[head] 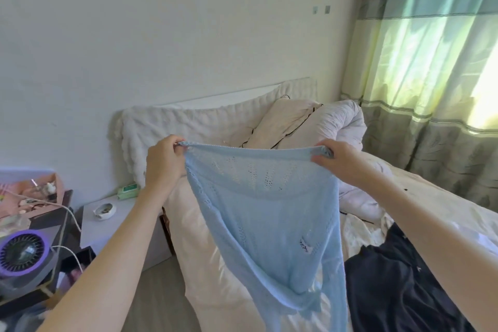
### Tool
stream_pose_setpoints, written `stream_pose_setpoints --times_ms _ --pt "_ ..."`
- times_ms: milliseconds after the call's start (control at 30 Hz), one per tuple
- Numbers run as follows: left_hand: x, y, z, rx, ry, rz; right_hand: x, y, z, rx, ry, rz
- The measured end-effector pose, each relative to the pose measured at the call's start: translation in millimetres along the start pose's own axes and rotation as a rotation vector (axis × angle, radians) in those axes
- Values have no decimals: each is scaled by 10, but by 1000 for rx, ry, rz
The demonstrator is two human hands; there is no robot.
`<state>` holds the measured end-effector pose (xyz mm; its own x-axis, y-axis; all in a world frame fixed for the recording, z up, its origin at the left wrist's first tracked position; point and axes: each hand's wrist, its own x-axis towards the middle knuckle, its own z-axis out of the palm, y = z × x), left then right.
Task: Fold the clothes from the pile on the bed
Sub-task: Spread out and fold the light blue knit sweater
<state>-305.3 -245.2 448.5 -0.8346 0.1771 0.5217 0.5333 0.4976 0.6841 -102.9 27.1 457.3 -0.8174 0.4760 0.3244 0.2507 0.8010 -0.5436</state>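
Two hands hold a light blue knit top point(266, 210) up over the bed point(215, 264): left hand point(164, 162) and right hand point(341, 159) each pinch one end of its upper edge. Dark clothes point(398, 286) lie on the bed. On the nightstand point(107, 226), a small white bowl point(104, 211) holds something unclear.

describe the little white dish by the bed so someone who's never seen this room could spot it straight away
Start at the bed and look to its left, where a low white bedside cabinet stands against the wall. The small white dish sits on top, nearer the front than the green wipes packet. It is the only round, bowl-shaped thing there.
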Motion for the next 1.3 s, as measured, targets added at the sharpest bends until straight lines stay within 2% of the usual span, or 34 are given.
stream_pose_setpoints --times_ms 100,133,233,300,400,467,633,733,833,900,967,1033,1133,1233,1300 --pt "24 18 16 -610 -192 -481 -96 133 19 -65 -89 27" --pt "18 20 35 -757 -257 -572 -121 176 30 -76 -88 36" --pt "-12 109 106 -920 -328 -628 -127 226 52 -90 14 52" --pt "1 129 143 -788 -378 -530 -79 228 23 -63 124 116" --pt "19 87 87 -354 -592 -139 32 268 -38 -1 278 182" --pt "34 45 56 -146 -660 32 114 272 -65 35 373 203" --pt "80 -108 31 348 -585 266 262 234 -65 -58 391 162" --pt "98 -138 -23 373 -531 232 274 259 -48 -133 368 120" --pt "112 -185 -41 78 -598 -18 269 353 -16 -134 301 218" --pt "85 -232 -78 -128 -733 -154 238 444 -1 -1 206 339" --pt "45 -285 -88 -183 -801 -206 153 494 19 299 116 463" --pt "-8 -312 -45 -192 -764 -228 80 527 35 514 100 498" --pt "-47 -317 73 -140 -545 -253 5 495 36 586 84 418" --pt "-84 -341 163 295 -243 -48 -29 448 40 352 73 252" --pt "-139 -372 203 356 -89 21 -47 445 67 131 69 149"
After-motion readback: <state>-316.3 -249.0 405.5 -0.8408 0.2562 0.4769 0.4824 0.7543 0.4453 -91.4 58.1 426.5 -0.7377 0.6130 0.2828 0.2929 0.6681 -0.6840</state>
